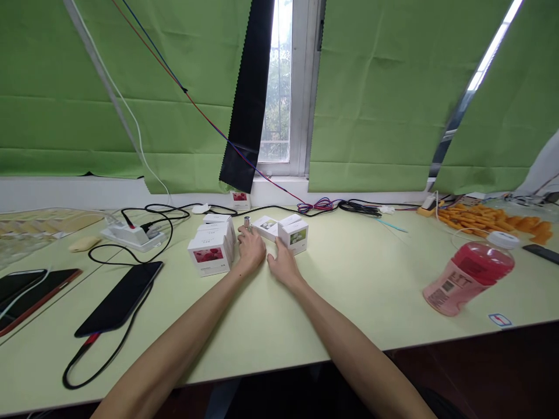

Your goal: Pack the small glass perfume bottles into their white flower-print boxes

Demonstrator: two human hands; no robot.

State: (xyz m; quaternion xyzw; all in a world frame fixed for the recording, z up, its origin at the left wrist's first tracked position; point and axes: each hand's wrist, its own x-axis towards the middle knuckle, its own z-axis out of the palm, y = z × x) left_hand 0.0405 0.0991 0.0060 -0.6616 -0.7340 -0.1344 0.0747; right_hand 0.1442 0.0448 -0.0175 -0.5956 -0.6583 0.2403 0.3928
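Observation:
My left hand (252, 249) is over the table with its fingers closed around a small silver-topped cylinder (247, 222), whose lower part is hidden. Just left of it stands a row of white boxes (210, 260), the nearest with a red picture on its front. My right hand (283, 265) has its fingers at the left edge of a white box with a green picture (299, 238), seemingly gripping it; some fingertips are hidden. Behind and between the hands, another white box (265, 225) lies on its side.
Left are a black tablet (120, 298) with its cable and a white power strip (133, 235). A pink drink bottle (469, 273) stands right, before a pile of orange pieces (493, 220). Cables (317, 205) run along the table's back edge, below green blinds (375, 105).

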